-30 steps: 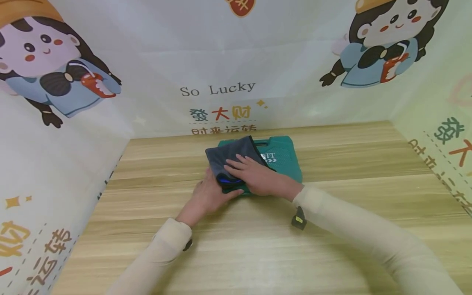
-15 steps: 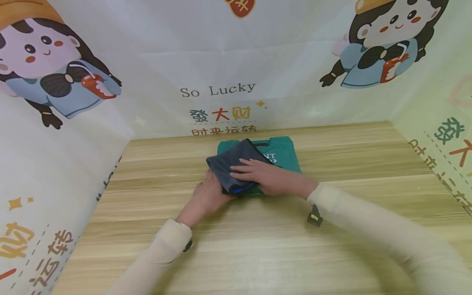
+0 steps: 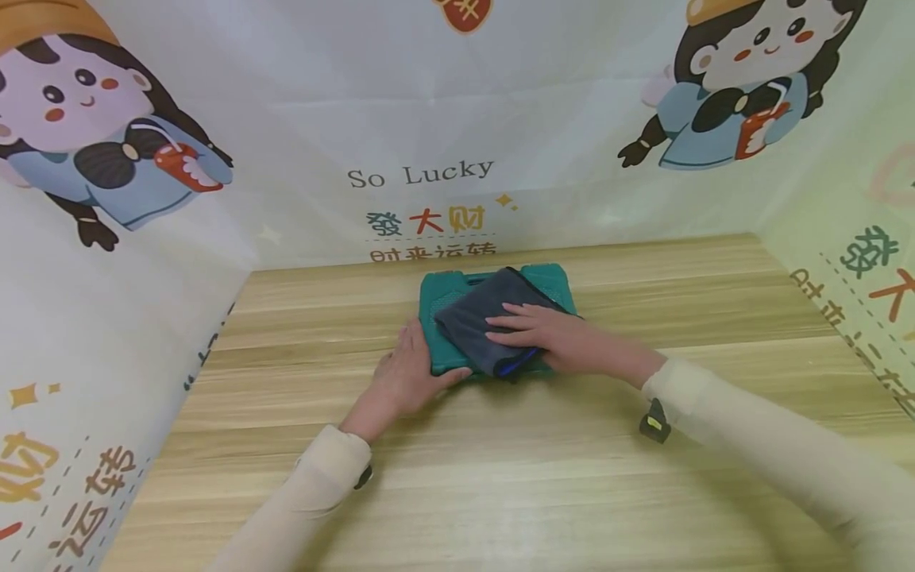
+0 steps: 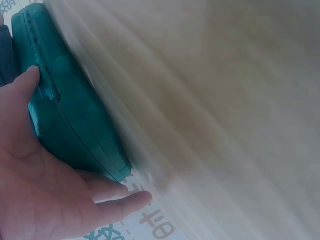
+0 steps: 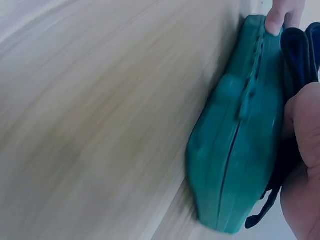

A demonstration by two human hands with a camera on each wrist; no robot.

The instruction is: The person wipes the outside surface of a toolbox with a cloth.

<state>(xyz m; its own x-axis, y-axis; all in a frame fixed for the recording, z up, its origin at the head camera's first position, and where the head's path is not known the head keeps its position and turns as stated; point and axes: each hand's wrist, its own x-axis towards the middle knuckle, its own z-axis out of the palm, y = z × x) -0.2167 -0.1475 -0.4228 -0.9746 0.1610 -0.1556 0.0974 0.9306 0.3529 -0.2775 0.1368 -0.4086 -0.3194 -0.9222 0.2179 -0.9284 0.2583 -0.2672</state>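
A teal plastic carrying case (image 3: 446,345) lies flat near the back of the table, closed, with a handle slot along its far edge. On its lid lies a folded dark grey cloth (image 3: 475,314) with black edging and a bit of blue at the near fold. My right hand (image 3: 550,334) rests on the cloth with its fingers spread and straight. At the case's near left corner, my left hand (image 3: 407,373) braces it, thumb along the front edge and fingers against the left side. The left wrist view shows that thumb (image 4: 27,82) on the rim. The cloth hides the lid's lettering.
The wood-grain table (image 3: 500,477) stretches out in front of and beside the case. A printed white sheet (image 3: 557,199) hangs right behind it and on both sides. Small dark devices sit at both wrists, the right one (image 3: 654,423) being plainer to see.
My right hand and the cloth have slid to the right across the lid, baring its left part and covering the lettering. The left hand and the case stay in place.
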